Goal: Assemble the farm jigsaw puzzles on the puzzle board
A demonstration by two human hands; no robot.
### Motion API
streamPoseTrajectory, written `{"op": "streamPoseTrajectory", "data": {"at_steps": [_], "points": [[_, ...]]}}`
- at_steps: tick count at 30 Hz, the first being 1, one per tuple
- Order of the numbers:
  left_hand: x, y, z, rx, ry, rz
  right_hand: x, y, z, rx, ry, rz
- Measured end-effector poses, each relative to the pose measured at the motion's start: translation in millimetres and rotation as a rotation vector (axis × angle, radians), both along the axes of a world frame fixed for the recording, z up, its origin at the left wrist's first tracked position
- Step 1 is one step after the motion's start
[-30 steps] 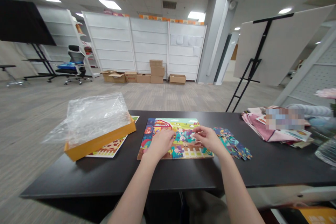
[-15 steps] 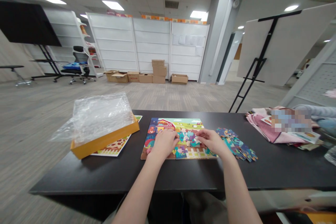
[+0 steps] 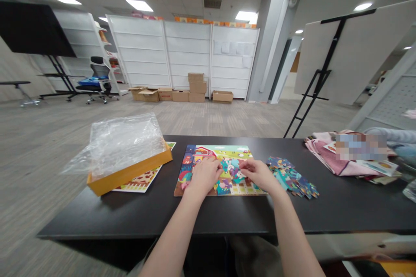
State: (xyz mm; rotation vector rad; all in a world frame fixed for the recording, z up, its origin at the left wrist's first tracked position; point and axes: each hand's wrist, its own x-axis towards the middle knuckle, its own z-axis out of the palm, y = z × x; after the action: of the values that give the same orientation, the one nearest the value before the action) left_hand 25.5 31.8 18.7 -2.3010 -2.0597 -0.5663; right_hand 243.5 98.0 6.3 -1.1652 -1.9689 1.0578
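Note:
A colourful jigsaw puzzle (image 3: 227, 153) with a red barn and a white fence lies flat on the black table in front of me. My left hand (image 3: 206, 175) rests palm down over its left-middle part, fingers stretched out and holding nothing. At the puzzle's right-middle part, my right hand (image 3: 258, 174) pinches the edge of a teal puzzle piece (image 3: 238, 174) with a white rabbit on it. Whether that piece lies fully flat I cannot tell. Just beyond my right hand is a spread heap of loose puzzle pieces (image 3: 292, 177).
To the left, a yellow box (image 3: 131, 173) with clear plastic wrap (image 3: 126, 138) stands on a printed picture sheet (image 3: 141, 181). Folded pink cloths (image 3: 334, 156) lie at the table's right. Cardboard boxes (image 3: 196, 88) and white shelving stand across the floor.
My right hand has shifted slightly left over the puzzle with the piece, its fingers drawn closer together. My left hand stays nearly where it was.

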Motion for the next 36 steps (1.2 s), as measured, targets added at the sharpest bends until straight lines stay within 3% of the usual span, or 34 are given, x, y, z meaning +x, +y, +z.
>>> {"op": "streamPoseTrajectory", "data": {"at_steps": [7, 12, 18, 27, 36], "points": [[2, 2, -3.9, 0.028, 0.025, -0.001, -6, -4, 4.8, 0.099, -0.119, -0.031], [2, 0, -3.2, 0.045, 0.021, -0.025, -7, 1, -1.3, 0.131, -0.158, -0.092], [5, -1, -2.8, 0.075, -0.041, -0.183, -8, 6, -9.9, 0.218, -0.239, -0.119], [14, -4, -4.7, 0.072, -0.123, -0.387, -13, 1, -7.2, 0.269, -0.321, -0.147], [20, 0, -10.8, 0.065, -0.079, -0.364, 0, 5, -8.5, 0.254, -0.296, -0.149]]}}
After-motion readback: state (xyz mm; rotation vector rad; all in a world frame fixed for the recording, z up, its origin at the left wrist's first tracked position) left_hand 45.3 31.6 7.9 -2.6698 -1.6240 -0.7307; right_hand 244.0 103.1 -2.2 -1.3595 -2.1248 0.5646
